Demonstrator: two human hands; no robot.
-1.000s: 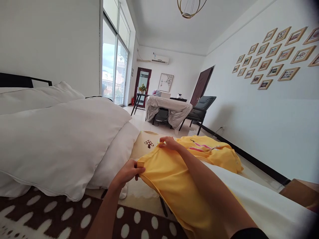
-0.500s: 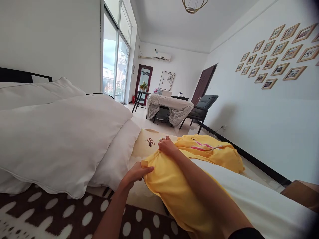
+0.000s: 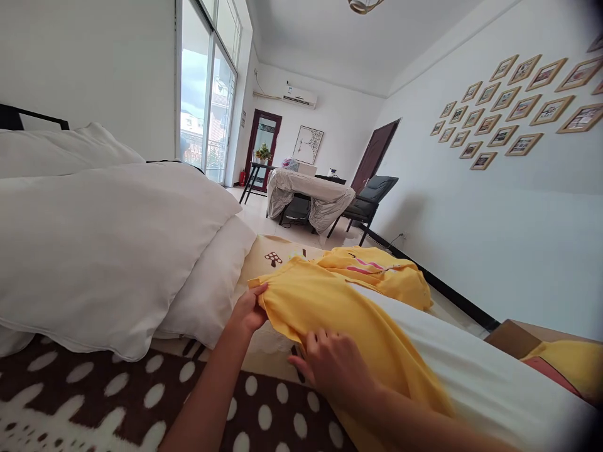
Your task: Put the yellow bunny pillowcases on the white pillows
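Note:
A yellow cloth [image 3: 325, 295] is stretched over the edge of a white surface [image 3: 424, 326], its lower part hanging toward me. My left hand [image 3: 252, 307] pinches the cloth's far left corner between thumb and fingers. My right hand [image 3: 334, 364] lies on the near edge of the same cloth, thumb apart and fingers bent over it; nothing is gripped in it that I can make out. Behind lies a second yellow piece [image 3: 381, 270] with a pink pattern, bunched up. A cream cloth with a mushroom print [image 3: 273, 258] shows beyond my left hand.
White pillows [image 3: 108, 251] are piled at the left. Below them is a brown rug with white dots [image 3: 264, 414]. A cardboard box [image 3: 511, 339] with yellow cloth stands at the right. Farther back are a covered table [image 3: 311, 183] and a black chair [image 3: 372, 198].
My right hand has let go of the cloth's far edge and come back to its near edge. My left hand still holds the corner, now slightly farther up and left. The view has shifted right.

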